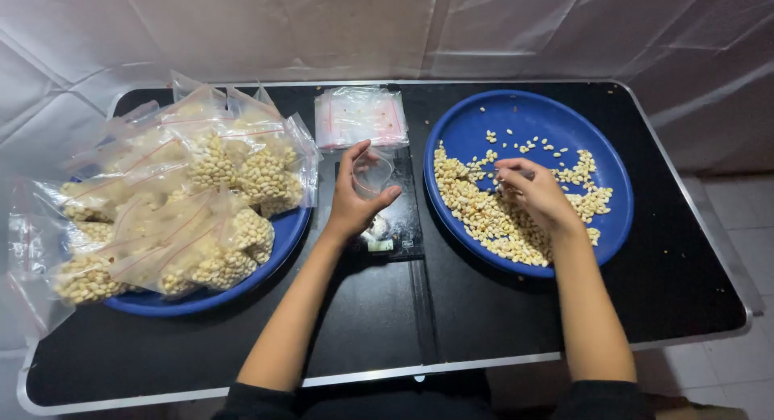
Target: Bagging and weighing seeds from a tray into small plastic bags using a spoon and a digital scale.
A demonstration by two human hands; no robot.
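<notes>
Desk [484,323]: black, matte, metal-rimmed; your front edge lies bare.
Right plate [580,122]: round blue plastic by the right edge, loose pale beans [484,214] spread over its near half.
Left plate [282,243]: blue, heaped with glossy filled bags [201,202].
Scale [395,226]: flat, dark, at the desk's centre.
Left hand [355,198]: you hold a small clear bag [372,174] over the scale.
Right hand [536,194]: your fingertips are pinched on the beans.

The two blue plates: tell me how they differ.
The left blue plate is heaped with filled clear bags of pale beans that hide most of it; the right blue plate holds loose beans, with much bare blue showing. The right hand rests in the right plate; no hand touches the left one. Both are round, blue and on the black table.
</notes>
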